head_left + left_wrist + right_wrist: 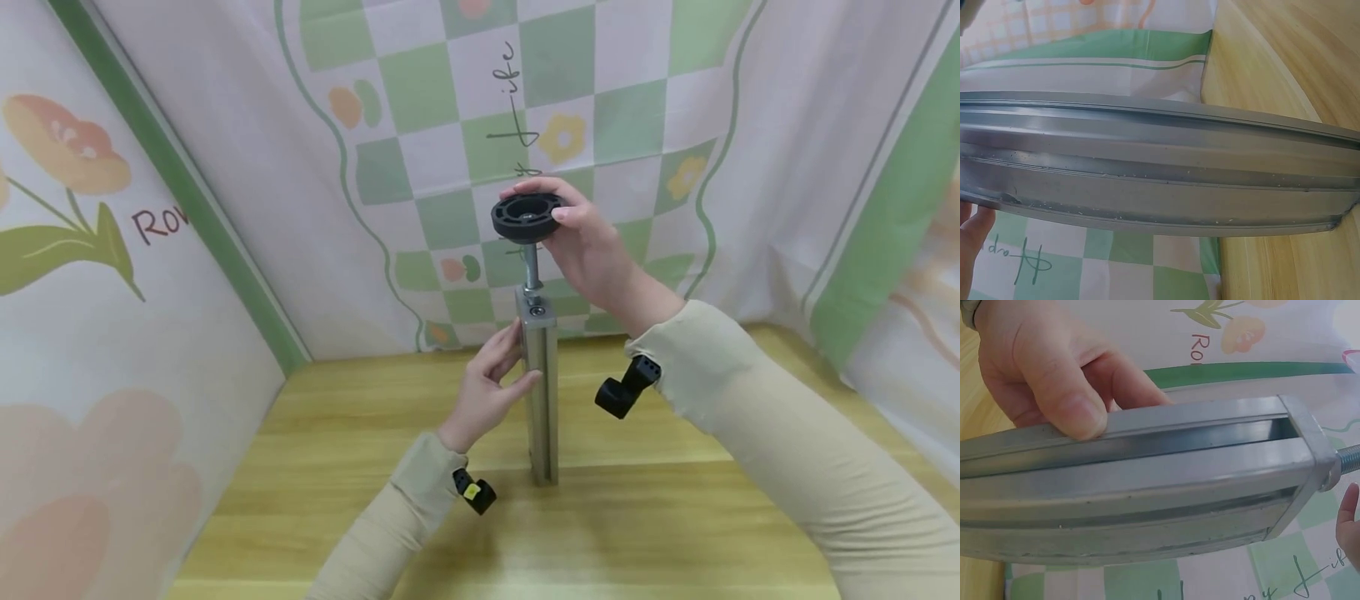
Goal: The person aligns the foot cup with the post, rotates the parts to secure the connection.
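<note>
Grips grooved metal post (pixel 545 400), upright over desk (pixel 660 517), between thumb and fingers of lower left hand (pixel 483 397). Pinches rim of black round foot (pixel 517 231), above post on threaded rod (pixel 532 267), with raised right hand (pixel 592 246). Reads "Life" on checked back curtain (pixel 416 87), "Ro" on left curtain (pixel 187 317).

A long, grooved, silver-grey metal bar (pixel 551 392) is satin-finished. Matt plastic is seen on a round black disc (pixel 517 230); a smooth, yellow, wood-grained tabletop (pixel 360 433) is softly glossed.

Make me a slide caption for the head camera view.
Left hand grips an upright metal profile while the right hand holds the round black disc atop its metal rod.
</note>
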`<state>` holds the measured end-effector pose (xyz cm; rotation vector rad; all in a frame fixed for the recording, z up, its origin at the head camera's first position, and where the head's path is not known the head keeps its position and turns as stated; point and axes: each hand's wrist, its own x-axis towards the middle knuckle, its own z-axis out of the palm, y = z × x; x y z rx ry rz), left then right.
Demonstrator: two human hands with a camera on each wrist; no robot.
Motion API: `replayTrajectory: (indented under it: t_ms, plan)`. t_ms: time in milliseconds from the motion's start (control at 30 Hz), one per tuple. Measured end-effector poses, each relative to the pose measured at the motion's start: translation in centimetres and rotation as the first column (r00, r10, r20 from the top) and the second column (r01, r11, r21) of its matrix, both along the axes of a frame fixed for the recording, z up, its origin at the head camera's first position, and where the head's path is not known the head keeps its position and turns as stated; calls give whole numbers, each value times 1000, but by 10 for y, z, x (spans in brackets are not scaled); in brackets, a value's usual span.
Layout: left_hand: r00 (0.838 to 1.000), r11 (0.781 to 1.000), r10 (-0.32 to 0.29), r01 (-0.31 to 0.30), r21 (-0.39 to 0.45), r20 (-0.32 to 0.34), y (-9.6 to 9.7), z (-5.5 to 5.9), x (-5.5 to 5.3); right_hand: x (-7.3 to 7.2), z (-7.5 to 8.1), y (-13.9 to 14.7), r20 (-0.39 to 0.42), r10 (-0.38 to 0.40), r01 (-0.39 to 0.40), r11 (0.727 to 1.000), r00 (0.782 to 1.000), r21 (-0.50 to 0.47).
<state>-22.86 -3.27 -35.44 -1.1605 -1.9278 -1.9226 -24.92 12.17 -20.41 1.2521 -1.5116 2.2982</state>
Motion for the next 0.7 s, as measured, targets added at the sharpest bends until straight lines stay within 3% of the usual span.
replayTrajectory:
  t_ms: [333, 633, 700]
  plan:
    - [1000, 1000, -4, 4, 1, -7, 0, 2, 1, 7, 6, 5, -18, -94, 95, 994, 995, 54]
    - [1000, 1000, 1, -1, 0, 3, 1, 5, 1, 16, 17, 4, 0, -216, 215, 973, 976, 85]
    - [1000, 1000, 3, -3, -3, 0, 1, 5, 0, 18, 18, 2, -2, -266, 265, 960, 964, 94]
